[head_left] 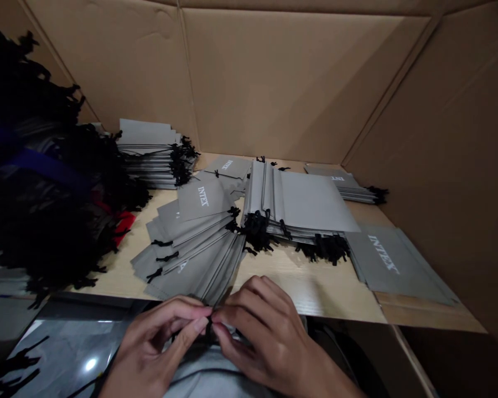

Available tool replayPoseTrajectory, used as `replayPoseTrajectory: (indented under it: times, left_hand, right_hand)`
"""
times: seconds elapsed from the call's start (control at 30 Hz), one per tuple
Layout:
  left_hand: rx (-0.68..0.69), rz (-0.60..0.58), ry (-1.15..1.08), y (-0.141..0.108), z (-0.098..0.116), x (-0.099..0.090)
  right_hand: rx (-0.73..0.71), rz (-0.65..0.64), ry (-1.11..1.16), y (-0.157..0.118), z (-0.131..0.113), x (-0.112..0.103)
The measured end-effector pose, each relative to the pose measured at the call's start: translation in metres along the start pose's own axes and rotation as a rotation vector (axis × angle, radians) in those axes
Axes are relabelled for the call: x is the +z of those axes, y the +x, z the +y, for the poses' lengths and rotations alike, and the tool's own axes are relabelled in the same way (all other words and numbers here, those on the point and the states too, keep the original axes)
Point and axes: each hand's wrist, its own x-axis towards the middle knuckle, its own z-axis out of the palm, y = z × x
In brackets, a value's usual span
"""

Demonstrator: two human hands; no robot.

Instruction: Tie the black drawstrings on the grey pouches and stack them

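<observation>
Both grips closed: left hand (pixel 157 345) and right hand (pixel 261 337) pinch black cord (pixel 208 330) between fingertips; fanned gray pouches (pixel 186 257) lie just beyond on bench (pixel 311 293).

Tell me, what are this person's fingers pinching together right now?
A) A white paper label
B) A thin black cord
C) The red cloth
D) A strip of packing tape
B. The left hand and right hand meet at the fingertips on a thin black cord, like the black cords on the stacked grey INTEX pouches.
</observation>
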Motion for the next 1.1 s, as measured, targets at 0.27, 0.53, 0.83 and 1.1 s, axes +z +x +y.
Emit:
replayPoseTrajectory:
  times: [0.27,0.53,0.83,1.1]
  left_hand:
    - [0.114,0.006,0.050,-0.004,-0.004,0.002]
    - [0.083,0.123,-0.001,-0.013,-0.003,0.013]
    - [0.158,0.064,0.059,-0.005,-0.006,0.004]
    - [0.259,-0.129,0.209,0.004,-0.007,-0.027]
  right_hand:
    - [-0.013,0.021,-0.057,0.002,-0.004,0.000]
    - [0.014,0.055,-0.053,0.004,-0.011,0.005]
    - [-0.093,0.072,0.005,0.008,0.001,0.015]
    - [-0.176,0.069,0.105,0.008,0.016,0.023]
